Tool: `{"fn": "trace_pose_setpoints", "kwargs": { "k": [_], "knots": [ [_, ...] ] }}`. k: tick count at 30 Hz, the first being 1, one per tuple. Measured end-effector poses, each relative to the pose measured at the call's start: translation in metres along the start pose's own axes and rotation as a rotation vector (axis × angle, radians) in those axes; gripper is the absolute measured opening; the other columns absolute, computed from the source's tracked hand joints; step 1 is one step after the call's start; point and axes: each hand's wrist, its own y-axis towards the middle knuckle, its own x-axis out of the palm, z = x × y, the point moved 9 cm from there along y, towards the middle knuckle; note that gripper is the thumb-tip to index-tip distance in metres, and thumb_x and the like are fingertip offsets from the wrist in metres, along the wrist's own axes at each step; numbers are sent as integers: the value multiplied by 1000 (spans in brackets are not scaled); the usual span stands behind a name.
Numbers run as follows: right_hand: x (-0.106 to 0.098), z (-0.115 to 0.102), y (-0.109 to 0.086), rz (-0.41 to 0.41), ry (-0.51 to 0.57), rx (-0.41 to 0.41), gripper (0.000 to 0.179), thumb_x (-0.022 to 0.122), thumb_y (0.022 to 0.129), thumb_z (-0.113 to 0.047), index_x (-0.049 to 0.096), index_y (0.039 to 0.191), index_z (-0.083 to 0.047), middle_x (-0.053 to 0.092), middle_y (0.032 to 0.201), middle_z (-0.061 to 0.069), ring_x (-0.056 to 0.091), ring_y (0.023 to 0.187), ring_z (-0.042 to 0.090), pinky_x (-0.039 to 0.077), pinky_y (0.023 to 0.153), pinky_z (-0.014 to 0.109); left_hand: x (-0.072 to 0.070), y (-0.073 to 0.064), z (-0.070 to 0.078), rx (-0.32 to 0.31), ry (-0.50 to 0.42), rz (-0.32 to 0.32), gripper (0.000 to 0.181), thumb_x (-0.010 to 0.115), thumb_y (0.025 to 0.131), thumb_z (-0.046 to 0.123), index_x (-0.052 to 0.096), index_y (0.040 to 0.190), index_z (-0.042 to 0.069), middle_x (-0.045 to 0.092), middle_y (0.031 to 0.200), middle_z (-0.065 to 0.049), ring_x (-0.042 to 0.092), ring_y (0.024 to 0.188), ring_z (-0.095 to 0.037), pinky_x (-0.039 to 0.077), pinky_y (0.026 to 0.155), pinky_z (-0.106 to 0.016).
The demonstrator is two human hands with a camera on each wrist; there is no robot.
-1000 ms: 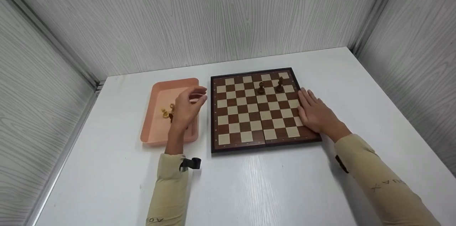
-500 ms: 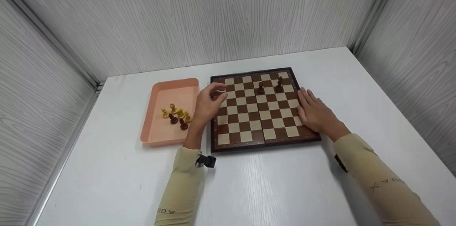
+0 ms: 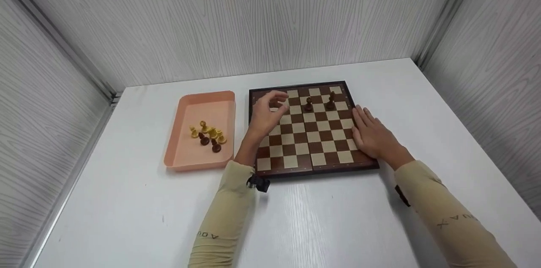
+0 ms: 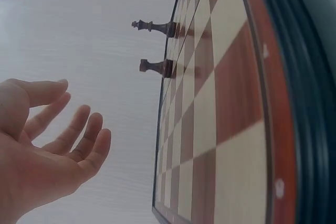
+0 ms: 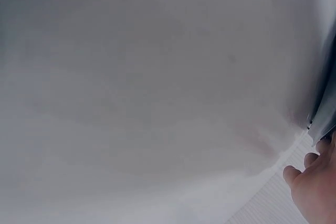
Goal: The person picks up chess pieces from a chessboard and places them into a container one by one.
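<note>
In the head view my left hand (image 3: 267,113) is over the left half of the brown and cream chessboard (image 3: 304,149). Its fingers and thumb curve loosely, and the left wrist view shows nothing between them. Two dark chess pieces stand upright on the board's far right half: a rook (image 4: 156,67) and, to its right, a taller king (image 3: 331,101). My right hand (image 3: 374,135) lies along the board's right edge with its fingers straight. At the right wrist view's border only part of that hand appears, beside the board's dark side.
Left of the board is a pink tray (image 3: 175,143). Several yellow chess pieces (image 3: 212,133) and two dark chess pieces (image 3: 216,146) are in it. A white table (image 3: 160,221) carries everything, with grey panelled walls (image 3: 262,18) at the back and sides.
My left hand has moved right, from above the tray to above the board, bringing the pieces in the tray into view. My right hand stays at the board's edge.
</note>
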Motion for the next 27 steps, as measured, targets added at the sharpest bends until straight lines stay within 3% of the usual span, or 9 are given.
{"fn": "trace_pose_setpoints", "kwargs": {
  "k": [6, 14, 22, 27],
  "knots": [
    [-1, 0, -1, -1, -4, 5, 62, 23, 111, -30, 8, 162, 4, 7, 170, 21, 7, 155, 41, 18, 121, 60, 19, 8, 4, -1, -34, -24, 27, 66, 98, 2, 65, 124, -4, 66, 123, -18, 62, 116, -32, 50, 100, -46],
    [2, 0, -2, 0, -3, 15, 62, 25, 111, -29, 9, 161, 4, 8, 170, 21, 8, 155, 40, 19, 121, 60, 45, 18, 6, -32, 18, -64, 29, 67, 99, 5, 65, 127, 0, 61, 127, -17, 61, 118, -32, 51, 99, -41],
    [1, -5, -1, 2, -6, 15, 61, 25, 111, -28, 10, 161, 4, 9, 169, 21, 8, 155, 41, 19, 121, 60, 52, 25, -8, -87, 170, -113, 32, 64, 101, 9, 63, 133, 3, 57, 133, -16, 59, 123, -35, 52, 97, -40],
    [1, -7, -4, -6, -8, 17, 61, 25, 111, -27, 9, 161, 4, 8, 170, 20, 8, 155, 40, 19, 121, 59, 56, 30, -14, -133, 184, -145, 34, 65, 100, 8, 62, 134, 3, 58, 133, -20, 59, 120, -35, 51, 94, -42]
  ]
}}
